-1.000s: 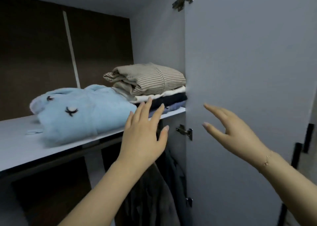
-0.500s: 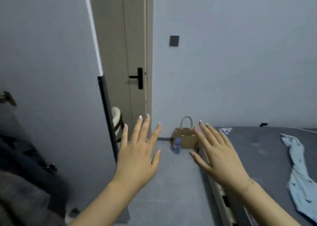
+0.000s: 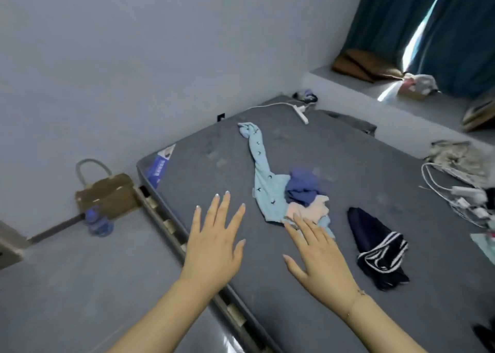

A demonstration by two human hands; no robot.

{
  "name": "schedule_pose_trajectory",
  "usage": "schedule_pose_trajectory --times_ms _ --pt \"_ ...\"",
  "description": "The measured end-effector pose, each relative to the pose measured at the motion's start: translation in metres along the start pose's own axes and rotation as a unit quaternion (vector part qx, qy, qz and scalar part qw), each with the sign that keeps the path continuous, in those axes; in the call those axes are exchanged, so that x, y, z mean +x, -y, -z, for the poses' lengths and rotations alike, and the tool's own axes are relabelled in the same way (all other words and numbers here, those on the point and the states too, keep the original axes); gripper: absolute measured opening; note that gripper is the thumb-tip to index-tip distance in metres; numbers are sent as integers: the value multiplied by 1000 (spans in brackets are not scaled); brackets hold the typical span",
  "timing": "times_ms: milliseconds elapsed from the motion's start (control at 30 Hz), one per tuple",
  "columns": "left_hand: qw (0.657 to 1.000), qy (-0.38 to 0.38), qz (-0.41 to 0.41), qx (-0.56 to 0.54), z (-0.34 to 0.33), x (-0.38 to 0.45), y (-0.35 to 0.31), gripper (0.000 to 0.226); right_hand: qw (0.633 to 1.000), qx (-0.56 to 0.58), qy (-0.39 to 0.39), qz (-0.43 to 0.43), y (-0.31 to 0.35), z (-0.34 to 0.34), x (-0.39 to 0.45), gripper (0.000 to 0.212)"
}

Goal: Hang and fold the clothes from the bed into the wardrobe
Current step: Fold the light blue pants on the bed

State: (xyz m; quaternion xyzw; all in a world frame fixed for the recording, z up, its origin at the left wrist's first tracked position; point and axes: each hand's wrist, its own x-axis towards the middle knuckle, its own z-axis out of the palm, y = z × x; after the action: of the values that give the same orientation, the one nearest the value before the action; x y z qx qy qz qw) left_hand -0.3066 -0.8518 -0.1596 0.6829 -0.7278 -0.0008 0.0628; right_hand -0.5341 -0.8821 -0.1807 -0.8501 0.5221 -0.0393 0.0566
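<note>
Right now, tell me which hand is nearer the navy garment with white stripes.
Right. The right hand hovers open just left of the navy garment on the bed. The left hand is farther left, over the bed's edge, beyond the right hand.

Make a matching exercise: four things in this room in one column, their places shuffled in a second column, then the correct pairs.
Things
1. light blue patterned garment
2. dark navy garment with white stripes
3. brown paper bag with a looped handle
4. white power strip with cord

Places
A. on the floor against the wall
B. at the mattress's far corner
C. mid-mattress, under purple and pink clothes
D. alone on the mattress, right of the right hand

Pairs: 1-C, 2-D, 3-A, 4-B
</note>
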Motion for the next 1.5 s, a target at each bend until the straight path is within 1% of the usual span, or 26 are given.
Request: schedule_pose_trajectory --times_ms 67,133,267,433,600,733,833,900,933,967,1033,1100,1167,1233,1267,1300,1333,1367,1400,1433,1467,1500 --pt "999 30 -30 -18 -29 43 -27 67 999 -1 24 -42 -48 -13 8 64" --pt "995 71 -64 -14 -58 81 -49 66 995 0 43 -89 -88 -26 15 64" --pt "980 135 -148 -10 -117 166 -79 66 980 27 59 -187 -150 -57 33 62" --pt "946 214 -243 -8 -211 252 -117 68 941 72 78 -323 -215 -124 46 59" --pt "914 267 -305 1 -312 299 -170 68 897 98 114 -415 -292 -202 54 59" --pt "895 285 -342 16 -402 310 -212 68 871 100 138 -461 -358 -269 52 69" --pt "887 295 -354 34 -463 307 -240 70 851 98 154 -493 -413 -317 46 79" --pt "896 271 -347 53 -496 301 -252 75 835 123 177 -506 -441 -349 43 85" --pt "911 241 -330 55 -508 301 -254 78 833 120 186 -507 -449 -365 41 85" --pt "930 209 -298 47 -518 302 -255 80 837 97 182 -507 -452 -378 40 83" --pt "960 158 -228 34 -533 313 -251 86 853 21 126 -505 -452 -401 38 71" --pt "969 150 -193 36 -542 328 -244 90 857 4 64 -512 -452 -412 41 61" --pt "973 158 -166 34 -544 342 -236 84 849 36 20 -526 -445 -414 46 57" --pt "983 138 -124 4 -538 359 -224 71 848 56 -43 -525 -428 -412 53 51" --pt "986 126 -110 -19 -535 368 -216 65 856 74 -76 -507 -416 -412 59 47" --pt "985 118 -115 -50 -532 379 -208 60 863 109 -102 -483 -402 -411 68 44" --pt "979 116 -136 -96 -530 389 -201 53 857 186 -123 -464 -389 -410 82 43" --pt "967 126 -159 -155 -526 399 -196 46 821 313 -134 -458 -376 -407 100 44" --pt "951 152 -171 -210 -520 407 -192 41 737 471 -135 -464 -366 -402 121 52" --pt "935 182 -180 -245 -514 413 -188 39 626 600 -132 -480 -359 -399 145 67" --pt "926 202 -191 -256 -507 417 -185 38 541 655 -119 -514 -354 -396 169 87" --pt "922 211 -208 -248 -500 421 -182 37 505 661 -113 -543 -351 -394 191 105"
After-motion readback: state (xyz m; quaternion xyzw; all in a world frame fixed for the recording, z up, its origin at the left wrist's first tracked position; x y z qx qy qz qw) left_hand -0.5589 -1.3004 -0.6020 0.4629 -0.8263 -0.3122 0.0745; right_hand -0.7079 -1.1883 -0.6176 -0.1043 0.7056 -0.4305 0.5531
